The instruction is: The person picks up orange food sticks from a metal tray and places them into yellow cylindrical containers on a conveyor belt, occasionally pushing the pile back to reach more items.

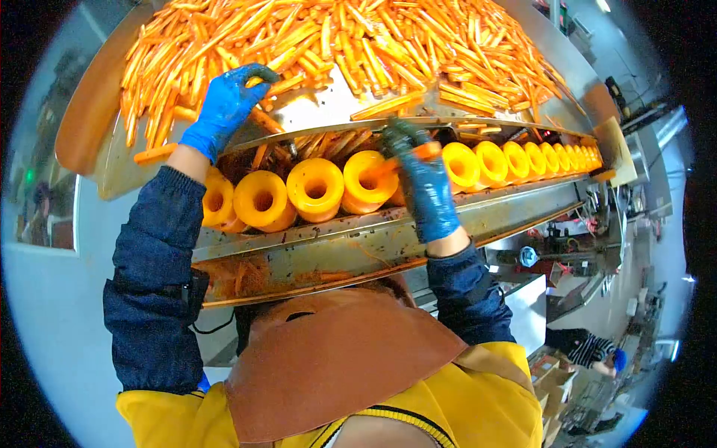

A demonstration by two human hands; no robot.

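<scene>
Blue-gloved hands are working apart: the right hand (427,187) is gripping a long orange carrot (407,157) over the yellow funnels (316,189), while the left hand (224,104) is closing on a carrot in the pile (358,41) on the steel table (321,108).

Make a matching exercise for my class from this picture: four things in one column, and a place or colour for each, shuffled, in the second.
Things
1. left hand
2. right hand
3. yellow cups
4. apron

Places or colours
A. brown, at the person's chest
B. in a row along the metal rail
C. up on the tray, gripping a carrot from the carrot pile
D. putting a carrot piece into a cup

Pairs: 1-C, 2-D, 3-B, 4-A
</scene>
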